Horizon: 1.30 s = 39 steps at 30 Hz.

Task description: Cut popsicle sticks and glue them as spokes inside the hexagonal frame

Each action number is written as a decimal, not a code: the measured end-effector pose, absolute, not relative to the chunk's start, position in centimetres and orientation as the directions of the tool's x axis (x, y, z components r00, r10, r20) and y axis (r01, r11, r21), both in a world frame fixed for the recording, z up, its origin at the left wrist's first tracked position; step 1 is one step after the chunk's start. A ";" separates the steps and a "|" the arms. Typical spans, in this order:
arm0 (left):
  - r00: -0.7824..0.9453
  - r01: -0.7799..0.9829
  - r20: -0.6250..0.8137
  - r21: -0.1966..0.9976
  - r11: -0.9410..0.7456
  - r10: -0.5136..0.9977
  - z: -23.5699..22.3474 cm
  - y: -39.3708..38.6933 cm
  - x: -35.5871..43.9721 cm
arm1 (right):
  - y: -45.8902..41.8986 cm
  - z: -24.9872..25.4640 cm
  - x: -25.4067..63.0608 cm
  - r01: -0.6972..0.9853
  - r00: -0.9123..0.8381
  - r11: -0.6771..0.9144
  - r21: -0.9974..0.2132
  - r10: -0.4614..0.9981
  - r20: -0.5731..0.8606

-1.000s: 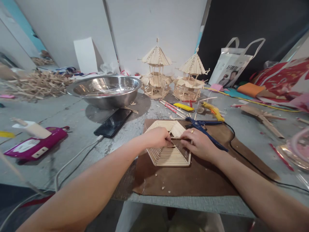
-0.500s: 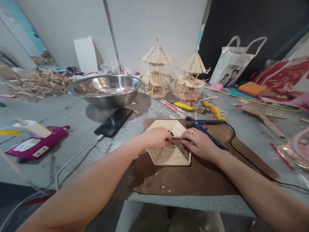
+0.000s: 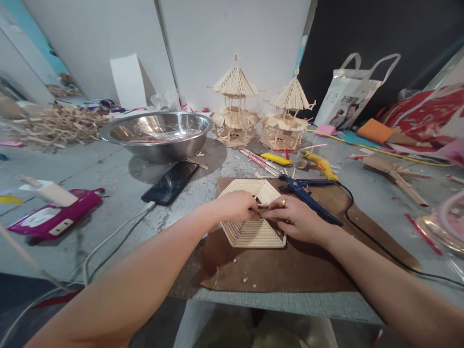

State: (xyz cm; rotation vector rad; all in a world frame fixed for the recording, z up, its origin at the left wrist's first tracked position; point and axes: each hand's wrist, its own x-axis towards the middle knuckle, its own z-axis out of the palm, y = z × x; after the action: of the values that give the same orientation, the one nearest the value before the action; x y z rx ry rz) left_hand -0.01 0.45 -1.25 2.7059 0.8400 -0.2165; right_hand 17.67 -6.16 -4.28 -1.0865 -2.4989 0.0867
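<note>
A hexagonal panel of pale wooden sticks [image 3: 258, 238] lies on a brown board [image 3: 290, 273], its sticks set in rows around a small middle opening. Over its left half, my left hand [image 3: 237, 205] is closed, fingertips pinched near the centre. My right hand [image 3: 299, 220], with a ring on one finger, reaches in from the right; its thumb and forefinger are pinched close to the left fingertips. Whatever sits between the fingers is too small and hidden to name. The right hand covers part of the panel's right side.
Behind the board stand two stick pagodas [image 3: 235, 104] [image 3: 288, 113]. Blue pliers [image 3: 308, 195] and a yellow glue gun [image 3: 321, 164] lie right of the panel. A steel basin [image 3: 159, 145], a phone [image 3: 170, 183] and a purple power strip [image 3: 61, 215] are leftward.
My right hand has shifted left, bringing its fingertips to the panel's centre beside the left ones. My left hand has stayed nearly still.
</note>
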 end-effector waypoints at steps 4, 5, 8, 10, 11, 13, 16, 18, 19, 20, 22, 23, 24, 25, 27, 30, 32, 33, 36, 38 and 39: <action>0.824 0.566 -0.219 0.256 -0.784 0.523 -1.4 0.5 0.0 | -6.1 -4.4 17.7 0.678 -0.626 0.707 -0.199 0.698 0.347; 0.825 0.564 -0.214 0.265 -0.782 0.523 -1.4 0.6 0.0 | -6.2 -4.4 17.7 0.680 -0.625 0.706 -0.197 0.699 0.346; 0.822 0.569 -0.208 0.287 -0.771 0.530 -1.5 0.6 -0.1 | -6.2 -4.3 17.7 0.684 -0.625 0.702 -0.197 0.704 0.337; 0.821 0.571 -0.203 0.299 -0.765 0.533 -1.5 0.5 -0.1 | -6.3 -4.2 17.6 0.685 -0.625 0.700 -0.200 0.706 0.333; 0.823 0.568 -0.199 0.305 -0.764 0.532 -1.5 0.5 -0.1 | -6.3 -4.2 17.6 0.685 -0.624 0.700 -0.202 0.707 0.332; 0.826 0.564 -0.194 0.317 -0.763 0.530 -1.4 0.5 -0.1 | -6.3 -4.2 17.6 0.685 -0.621 0.699 -0.207 0.708 0.335; 0.823 0.568 -0.196 0.328 -0.755 0.534 -1.5 0.5 -0.1 | -6.4 -4.2 17.6 0.682 -0.621 0.699 -0.214 0.708 0.336; 0.821 0.570 -0.198 0.330 -0.752 0.536 -1.6 0.6 -0.1 | -6.4 -4.2 17.6 0.682 -0.621 0.699 -0.215 0.709 0.333; 0.821 0.570 -0.199 0.330 -0.753 0.535 -1.6 0.6 -0.1 | -6.4 -4.2 17.6 0.683 -0.622 0.698 -0.215 0.710 0.331; 0.822 0.569 -0.200 0.328 -0.754 0.534 -1.6 0.6 -0.1 | -6.4 -4.2 17.6 0.683 -0.623 0.699 -0.214 0.709 0.330; 0.820 0.572 -0.204 0.325 -0.754 0.534 -1.6 0.6 -0.1 | -6.3 -4.2 17.6 0.683 -0.625 0.700 -0.209 0.708 0.328; 0.818 0.575 -0.205 0.322 -0.752 0.537 -1.6 0.6 -0.1 | -6.3 -4.2 17.6 0.683 -0.626 0.700 -0.206 0.707 0.328; 0.816 0.578 -0.207 0.320 -0.751 0.540 -1.5 0.6 -0.1 | -6.3 -4.2 17.6 0.684 -0.626 0.700 -0.203 0.707 0.328; 0.814 0.581 -0.207 0.318 -0.749 0.543 -1.5 0.5 -0.1 | -6.3 -4.3 17.7 0.685 -0.627 0.700 -0.202 0.707 0.328; 0.810 0.587 -0.208 0.314 -0.747 0.549 -1.5 0.5 -0.1 | -6.2 -4.3 17.7 0.684 -0.629 0.702 -0.199 0.705 0.328; 0.806 0.592 -0.205 0.315 -0.742 0.556 -1.5 0.5 0.0 | -6.2 -4.4 17.7 0.683 -0.634 0.706 -0.190 0.701 0.327; 0.806 0.592 -0.201 0.313 -0.743 0.557 -1.4 0.5 0.0 | -6.3 -4.4 17.7 0.682 -0.637 0.707 -0.185 0.700 0.323; 0.806 0.592 -0.201 0.310 -0.744 0.557 -1.4 0.4 0.0 | -6.3 -4.3 17.7 0.682 -0.639 0.708 -0.183 0.698 0.322; 0.796 0.605 -0.210 0.293 -0.740 0.568 -1.1 0.3 0.1 | -6.3 -4.2 17.6 0.676 -0.651 0.717 -0.169 0.689 0.319; 0.785 0.620 -0.219 0.286 -0.731 0.580 -0.9 0.1 0.1 | -6.3 -4.2 17.6 0.670 -0.659 0.726 -0.157 0.678 0.325; 0.779 0.627 -0.224 0.286 -0.725 0.585 -0.8 0.1 0.1 | -6.3 -4.2 17.6 0.668 -0.660 0.729 -0.152 0.674 0.331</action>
State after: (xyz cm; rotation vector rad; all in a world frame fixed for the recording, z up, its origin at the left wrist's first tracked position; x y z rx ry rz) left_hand 0.15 0.07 -0.82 2.6261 0.9267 -0.1677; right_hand 17.61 -6.28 -4.20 -1.0373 -2.5670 0.0248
